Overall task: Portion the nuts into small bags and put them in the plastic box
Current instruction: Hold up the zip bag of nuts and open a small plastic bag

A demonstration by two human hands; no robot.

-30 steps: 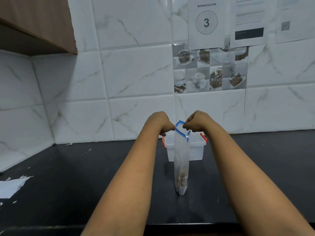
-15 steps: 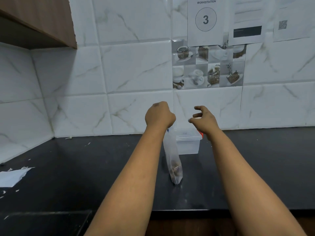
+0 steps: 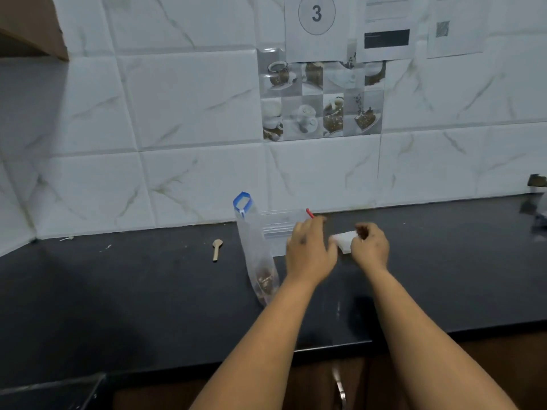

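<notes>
bag [image 3: 257, 250]: upright on bench [image 3: 118, 291], some nuts at bottom, top looks open
plastic box [image 3: 281, 229]: behind bag, no bag seen inside
left hand [image 3: 310, 250]: fingers spread, empty
right hand [image 3: 370, 247]: curled on nuts, blurry
left: seal, box it

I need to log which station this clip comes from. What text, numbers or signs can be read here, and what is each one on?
"3", inside a circle, on the white paper sheet stuck to the tiled wall.
Second sheet, to its right: text lines and a dark bar, too blurred to read.
Third sheet, further right: a square code, too blurred to read.
Nothing readable on the bag or the plastic box.
</notes>
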